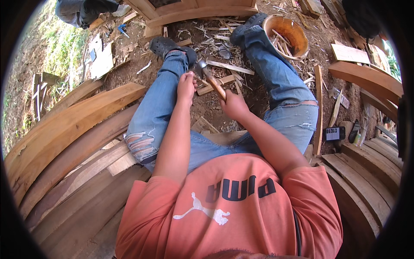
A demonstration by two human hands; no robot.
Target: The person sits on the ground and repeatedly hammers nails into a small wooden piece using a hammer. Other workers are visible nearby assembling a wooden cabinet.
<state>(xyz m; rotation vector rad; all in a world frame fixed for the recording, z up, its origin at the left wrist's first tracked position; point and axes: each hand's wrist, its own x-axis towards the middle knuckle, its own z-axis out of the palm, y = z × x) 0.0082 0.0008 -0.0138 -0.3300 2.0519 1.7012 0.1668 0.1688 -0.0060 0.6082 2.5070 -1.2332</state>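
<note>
A hammer with a wooden handle and a dark metal head is gripped at the handle's lower end by the right hand. Its head lies at 11 o'clock from that hand, beside the left hand, which is pinched narrow on something too small to tell. The tool is judged stiff, head-heavy and best held low on the handle.

The person sits on stacked curved wooden planks, legs stretched forward over the dirt ground. Between the knees, the left hand sits just left of the right hand, which grips a wooden-handled hatchet. Loose wood offcuts lie ahead of the hands. A round orange bucket stands beyond the right foot, with more curved boards at far right.
</note>
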